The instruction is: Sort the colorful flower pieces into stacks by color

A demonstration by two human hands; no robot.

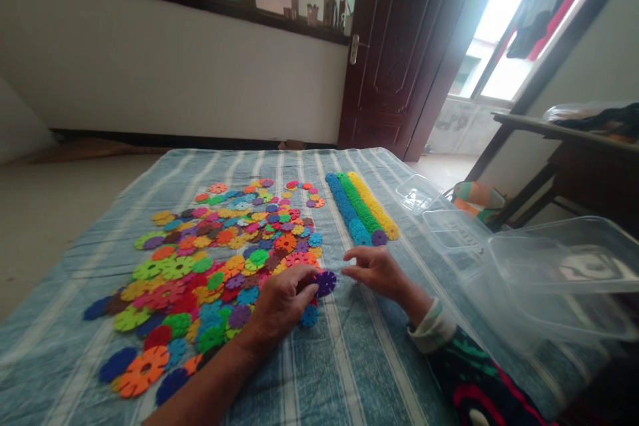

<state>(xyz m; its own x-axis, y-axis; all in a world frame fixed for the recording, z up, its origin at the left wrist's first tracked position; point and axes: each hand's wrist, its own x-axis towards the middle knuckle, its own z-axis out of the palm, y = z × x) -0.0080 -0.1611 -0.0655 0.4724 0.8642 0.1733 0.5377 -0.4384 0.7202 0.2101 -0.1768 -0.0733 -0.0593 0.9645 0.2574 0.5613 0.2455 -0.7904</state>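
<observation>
Between the thumb and fingers of my left hand (284, 296) is a purple snowflake disc (327, 283), notched around its rim. My right hand (380, 271) hovers just to the right of that disc, thumb and fingers apart and nothing in them. A wide pile of loose snowflake discs (177, 267) in many colours spreads to the left of my hands. Beyond my right hand lie three long rows of discs side by side: a blue row (344, 206), a green row (359, 206) and a yellow row (372, 203). One purple disc (379, 237) is at the green row's near end.
A striped blue cloth (344, 359) covers the surface under the discs. Along the right stand clear plastic boxes, a small one (419, 194), a middle one (456, 229) and a large one (564, 279). A dark red door (394, 46) is behind.
</observation>
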